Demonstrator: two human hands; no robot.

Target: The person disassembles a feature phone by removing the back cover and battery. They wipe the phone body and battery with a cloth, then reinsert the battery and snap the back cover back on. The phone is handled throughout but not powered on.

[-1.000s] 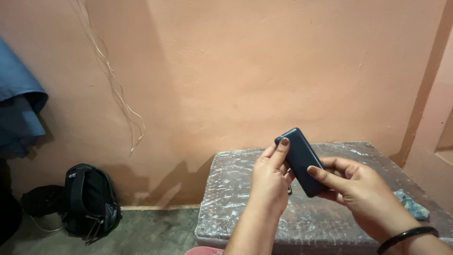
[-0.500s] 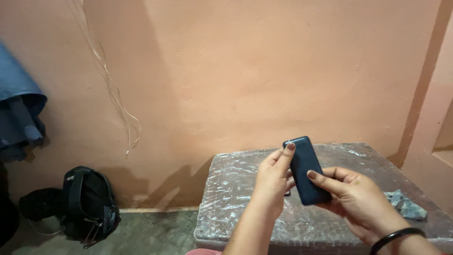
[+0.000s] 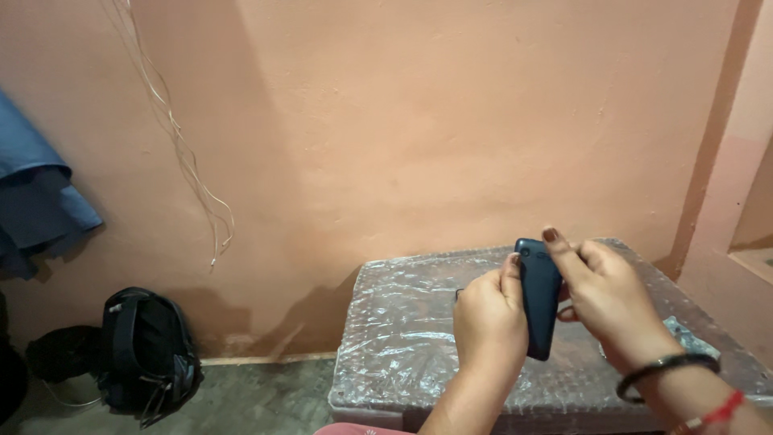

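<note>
Both hands (image 3: 491,318) around dark phone (image 3: 538,296)

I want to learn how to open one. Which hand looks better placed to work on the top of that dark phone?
Probably the right hand: its fingertip rests on the top edge of the dark blue phone. The left hand is wrapped around the phone's side lower down, steadying it above the plastic-wrapped table.

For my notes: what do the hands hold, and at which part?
A dark phone, upright: left hand grips its left edge, right hand its top and right edge.
</note>
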